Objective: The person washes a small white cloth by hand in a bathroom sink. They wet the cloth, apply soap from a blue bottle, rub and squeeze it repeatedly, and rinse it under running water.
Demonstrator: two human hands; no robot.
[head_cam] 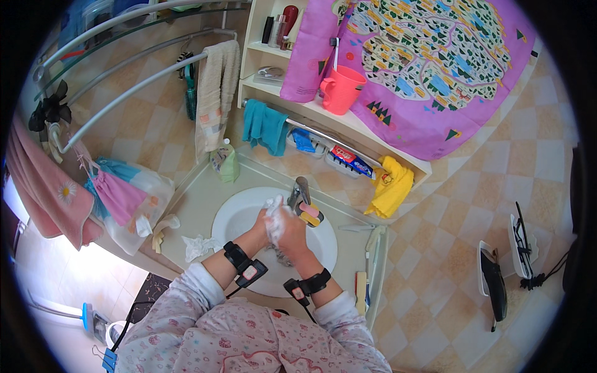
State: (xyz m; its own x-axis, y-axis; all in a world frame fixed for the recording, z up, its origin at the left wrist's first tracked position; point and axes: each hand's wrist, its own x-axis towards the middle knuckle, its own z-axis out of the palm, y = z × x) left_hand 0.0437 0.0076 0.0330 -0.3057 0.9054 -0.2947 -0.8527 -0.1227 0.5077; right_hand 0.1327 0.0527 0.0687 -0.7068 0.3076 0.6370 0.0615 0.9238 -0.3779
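My left hand [266, 225] and my right hand [291, 234] are pressed together over a white oval washbasin [228, 227]. White lather [276, 217] covers parts of both hands; whether anything lies between the palms is hidden. Just beyond them stands a metal faucet [301, 187], with pink and yellow soap bars [309, 215] beside it. A greyish clump [278, 256] shows in the basin below my hands. Both wrists wear black straps with small devices.
Crumpled white tissue [198, 248] lies left of the basin, and a green bag [225, 162] stands behind. At the right are a toothbrush [367, 261] and a grey-handled tool [356, 228]. A shelf [401, 161] above holds a pink cup [344, 91]; a yellow cloth [391, 186] hangs from its rail.
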